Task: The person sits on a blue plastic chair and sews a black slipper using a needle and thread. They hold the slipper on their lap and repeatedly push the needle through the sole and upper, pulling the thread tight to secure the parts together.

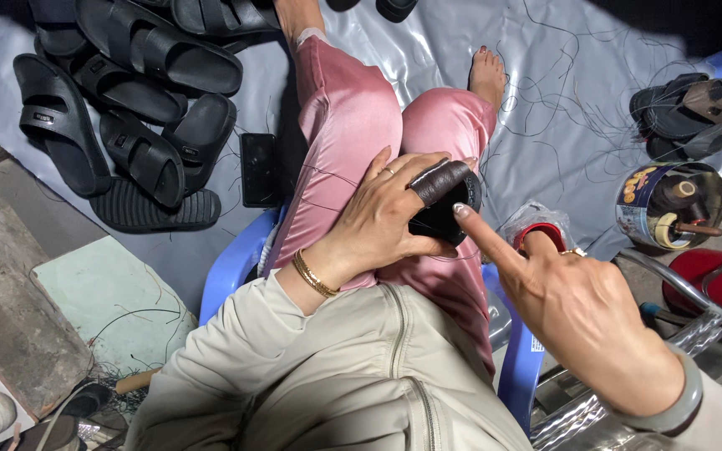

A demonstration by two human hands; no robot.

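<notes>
Two hands — left hand (382, 215) gripping a black sandal (444, 205), right hand (582, 313) spread, forefinger touching it.

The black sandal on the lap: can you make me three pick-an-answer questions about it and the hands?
1. Where is the pile of sandals? A on the floor sheet B on the chair C in the tin
2. What colour are the trousers? A green B pink C white
3. What does the left hand do? A hangs free B holds the black sandal C holds the phone

A: they lie on the grey sheet. B: shiny pink. B: it grips the sandal, while the right hand points a finger at it.
</notes>
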